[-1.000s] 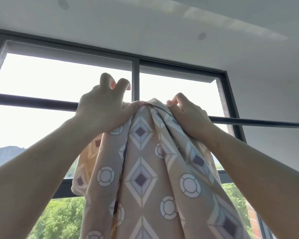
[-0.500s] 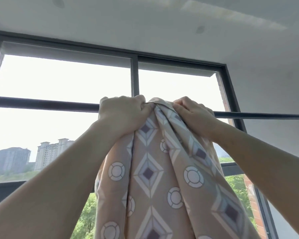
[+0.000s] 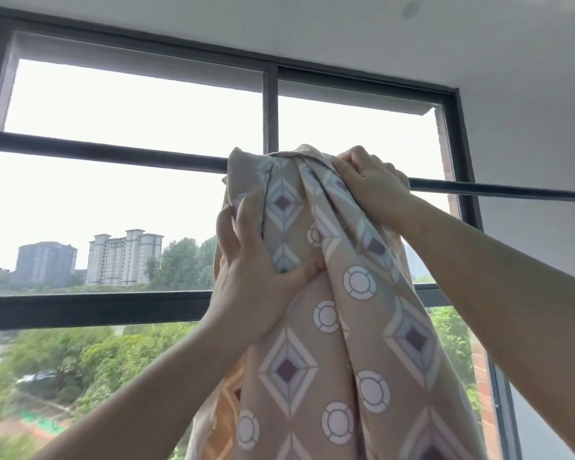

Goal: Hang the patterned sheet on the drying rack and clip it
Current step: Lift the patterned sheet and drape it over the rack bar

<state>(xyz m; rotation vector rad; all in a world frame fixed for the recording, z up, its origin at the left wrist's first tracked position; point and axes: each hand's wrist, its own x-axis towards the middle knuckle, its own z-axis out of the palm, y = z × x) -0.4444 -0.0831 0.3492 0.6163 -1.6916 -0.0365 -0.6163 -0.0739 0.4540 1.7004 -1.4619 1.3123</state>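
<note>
sheet: beige with a diamond-and-ring print (image 3: 312,327); bunched into long folds and draped over the rod. The top of the bunch sits on the rod, the rest hangs down past the bottom of the view.
rod: dark bar (image 3: 113,151) across the whole view in front of the window, sloping slightly down to the right; its middle stretch is covered by the sheet.
left hand: (image 3: 249,260) below rod level, on the left side of the bunch. Fingers wrap round the left edge and the thumb (image 3: 307,272) presses into the front folds, so it's clamped on fabric.
right hand: (image 3: 372,190) at rod level, on the right side of the bunch. Fingers (image 3: 356,157) curl over the top folds, back of the hand to camera, gripping fabric. Can't tell if the rod is inside that grip too.
hands: left lower, right higher, apart, with folds between them.
back layer: an orange-lit layer of the same sheet (image 3: 226,410) shows behind the front folds, low left.
window: dark frame (image 3: 271,111); its centre post is straight behind the top of the bunch.
outside: tower blocks (image 3: 123,257) at left, trees (image 3: 80,360) below them.
room: white ceiling (image 3: 312,21) above, wall (image 3: 538,127) at right.
</note>
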